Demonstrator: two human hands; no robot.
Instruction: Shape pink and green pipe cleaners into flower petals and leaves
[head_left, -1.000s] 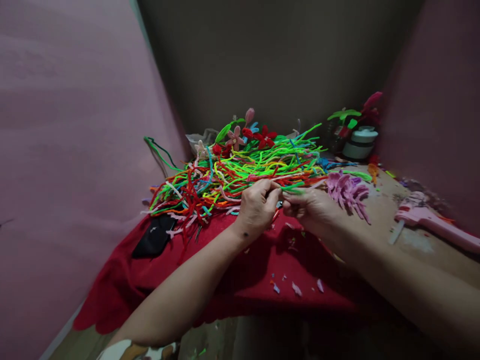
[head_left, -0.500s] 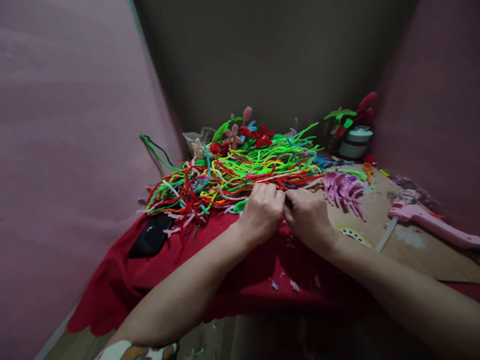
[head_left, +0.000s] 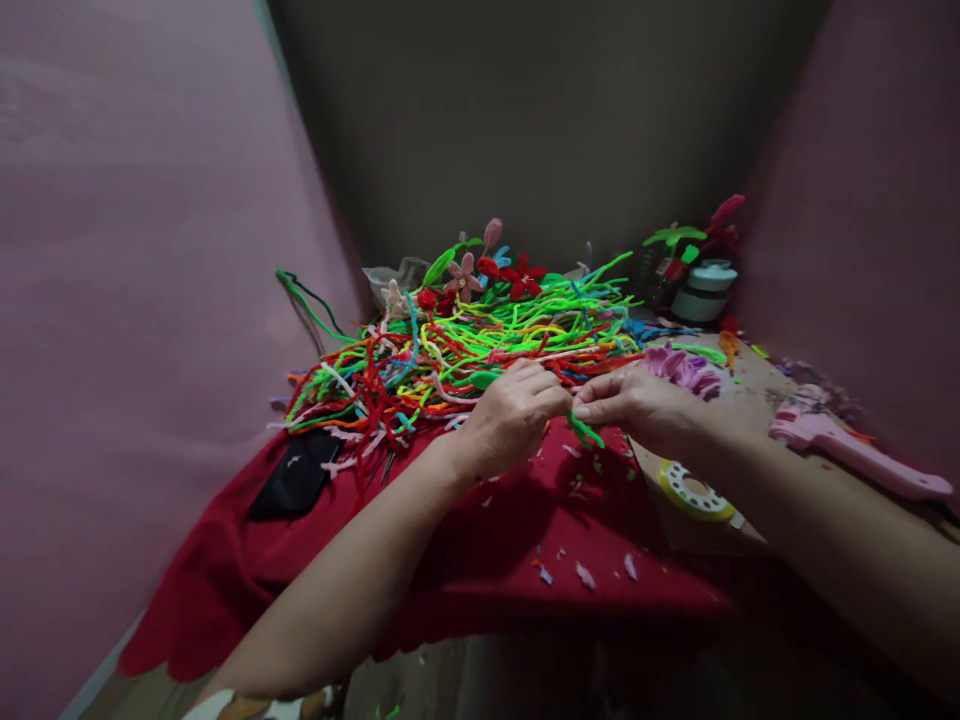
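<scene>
My left hand (head_left: 514, 415) and my right hand (head_left: 637, 408) meet fingertip to fingertip over a red cloth (head_left: 480, 540). Both pinch a short green pipe cleaner piece (head_left: 583, 431) whose end hangs down between them. Just behind the hands lies a big heap of pipe cleaners (head_left: 465, 350) in green, red, yellow, orange and pink. A green leaf-shaped piece (head_left: 484, 380) shows above my left hand.
Finished pipe cleaner flowers (head_left: 510, 272) stand at the back of the heap. A purple flower (head_left: 679, 366), a yellow-green tape roll (head_left: 694, 491), a pink tool (head_left: 855, 450), a white jar (head_left: 703, 291) and a black object (head_left: 289, 485) lie around. Pink walls close in both sides.
My hands drew slightly apart after being pressed together, and the green piece now hangs below my fingertips. The yellow-green roll came more into view under my right wrist.
</scene>
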